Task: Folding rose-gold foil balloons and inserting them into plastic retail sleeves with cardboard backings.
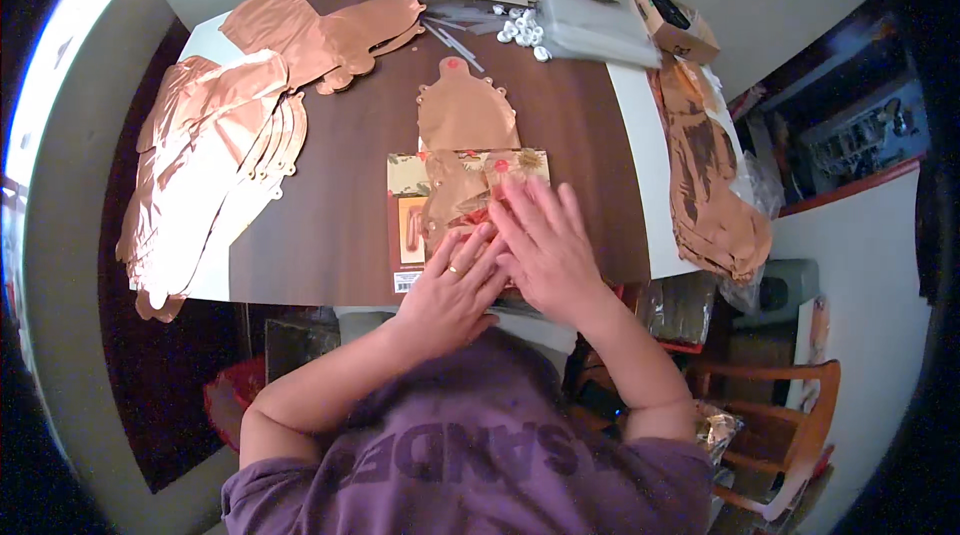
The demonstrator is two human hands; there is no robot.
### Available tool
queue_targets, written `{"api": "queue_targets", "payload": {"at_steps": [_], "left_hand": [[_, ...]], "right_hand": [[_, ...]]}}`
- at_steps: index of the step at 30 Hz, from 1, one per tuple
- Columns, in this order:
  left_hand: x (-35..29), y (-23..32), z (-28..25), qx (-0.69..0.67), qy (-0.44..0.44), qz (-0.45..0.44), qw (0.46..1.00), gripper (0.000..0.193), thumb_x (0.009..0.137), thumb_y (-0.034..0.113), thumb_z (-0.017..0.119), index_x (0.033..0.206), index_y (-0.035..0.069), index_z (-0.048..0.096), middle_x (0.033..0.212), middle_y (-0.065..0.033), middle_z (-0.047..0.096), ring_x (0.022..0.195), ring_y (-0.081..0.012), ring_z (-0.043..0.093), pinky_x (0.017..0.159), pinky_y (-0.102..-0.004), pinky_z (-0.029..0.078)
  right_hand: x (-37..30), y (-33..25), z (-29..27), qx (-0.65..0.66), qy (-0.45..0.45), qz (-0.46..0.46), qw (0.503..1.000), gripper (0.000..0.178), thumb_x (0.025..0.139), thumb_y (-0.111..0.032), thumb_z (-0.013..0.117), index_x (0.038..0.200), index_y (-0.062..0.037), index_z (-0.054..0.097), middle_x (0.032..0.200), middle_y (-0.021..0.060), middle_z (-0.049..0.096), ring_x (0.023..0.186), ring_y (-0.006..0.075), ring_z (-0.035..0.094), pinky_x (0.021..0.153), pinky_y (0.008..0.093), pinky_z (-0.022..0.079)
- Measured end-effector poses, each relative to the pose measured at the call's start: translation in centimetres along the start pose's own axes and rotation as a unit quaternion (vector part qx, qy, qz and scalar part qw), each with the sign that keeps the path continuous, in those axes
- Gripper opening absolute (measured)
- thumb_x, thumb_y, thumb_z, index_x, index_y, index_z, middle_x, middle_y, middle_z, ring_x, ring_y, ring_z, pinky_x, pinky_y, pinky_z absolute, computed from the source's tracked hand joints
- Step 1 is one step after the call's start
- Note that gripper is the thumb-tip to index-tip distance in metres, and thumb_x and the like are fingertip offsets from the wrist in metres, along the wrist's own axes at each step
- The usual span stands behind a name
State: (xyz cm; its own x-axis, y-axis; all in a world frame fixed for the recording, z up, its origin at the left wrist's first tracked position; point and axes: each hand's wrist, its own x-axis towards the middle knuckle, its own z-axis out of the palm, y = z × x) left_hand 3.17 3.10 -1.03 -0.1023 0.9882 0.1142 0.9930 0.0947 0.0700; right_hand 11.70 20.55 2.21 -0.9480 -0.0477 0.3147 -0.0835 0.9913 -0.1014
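Observation:
A flat rose-gold foil balloon lies in the middle of the dark wooden table, its lower half over a printed card package. My left hand lies flat on the balloon's lower part, fingers together, a ring on one finger. My right hand presses flat beside it, fingers spread, partly overlapping the left. Both hands cover the balloon's lower end and the package's right side.
Stacks of rose-gold foil balloons lie at the table's left and on its right edge. At the back are thin straws, small white pieces, clear plastic bags and cardboard boxes. A wooden chair stands lower right.

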Motion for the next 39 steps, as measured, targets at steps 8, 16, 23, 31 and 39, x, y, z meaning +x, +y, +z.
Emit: {"api": "queue_targets", "payload": {"at_steps": [8,16,23,31,39], "left_hand": [[-1.2,0.5,-0.2,-0.017,0.032,-0.022,0.999,0.086,0.071,0.05,0.07,0.14,0.005,0.044,0.154,-0.0168,0.029,0.144,-0.0361,0.023,0.117,-0.0546,0.016],[-2.1,0.7,0.5,0.025,0.001,-0.048,0.999,0.081,0.078,0.043,0.064,0.146,0.01,0.036,0.153,-0.0169,0.032,0.143,-0.0363,0.026,0.116,-0.0535,0.018],[-2.8,0.2,1.0,0.01,0.045,-0.023,0.999,0.069,0.084,0.033,0.056,0.145,0.009,0.036,0.151,-0.019,0.034,0.14,-0.0368,0.032,0.115,-0.0532,0.021],[-3.4,-0.2,1.7,0.027,0.054,0.0,0.998,0.064,0.087,0.024,0.05,0.147,0.009,0.035,0.152,-0.0181,0.033,0.14,-0.0369,0.032,0.115,-0.0528,0.023],[-4.0,-0.5,-0.2,-0.102,0.194,0.055,0.974,0.058,0.082,0.026,0.063,0.135,0.009,0.049,0.136,-0.0122,0.051,0.128,-0.0281,0.046,0.107,-0.0458,0.034]], "right_hand": [[-0.4,2.2,2.9,0.06,-0.056,0.015,0.997,0.073,0.095,-0.053,0.044,0.148,-0.0045,0.029,0.156,0.019,0.022,0.143,0.0391,0.023,0.113,0.0589,0.017],[3.4,8.5,-0.1,0.184,0.042,0.136,0.973,0.051,0.087,-0.023,0.067,0.13,-0.0028,0.05,0.122,0.0187,0.058,0.115,0.0333,0.054,0.101,0.0415,0.042],[7.4,12.4,-0.5,0.241,-0.215,0.198,0.925,0.033,0.076,-0.021,0.078,0.098,-0.0016,0.064,0.092,0.0087,0.063,0.081,0.0185,0.06,0.073,0.0317,0.05],[8.2,13.1,-1.3,0.462,-0.179,0.284,0.821,0.02,0.091,-0.009,0.058,0.109,-0.0022,0.061,0.075,0.0013,0.064,0.052,0.0075,0.059,0.047,0.0203,0.042],[6.9,18.0,-9.8,0.584,0.082,0.294,0.752,0.022,0.093,-0.009,0.058,0.114,-0.0053,0.057,0.079,-0.0012,0.06,0.049,0.004,0.049,0.044,0.0192,0.04]]}}
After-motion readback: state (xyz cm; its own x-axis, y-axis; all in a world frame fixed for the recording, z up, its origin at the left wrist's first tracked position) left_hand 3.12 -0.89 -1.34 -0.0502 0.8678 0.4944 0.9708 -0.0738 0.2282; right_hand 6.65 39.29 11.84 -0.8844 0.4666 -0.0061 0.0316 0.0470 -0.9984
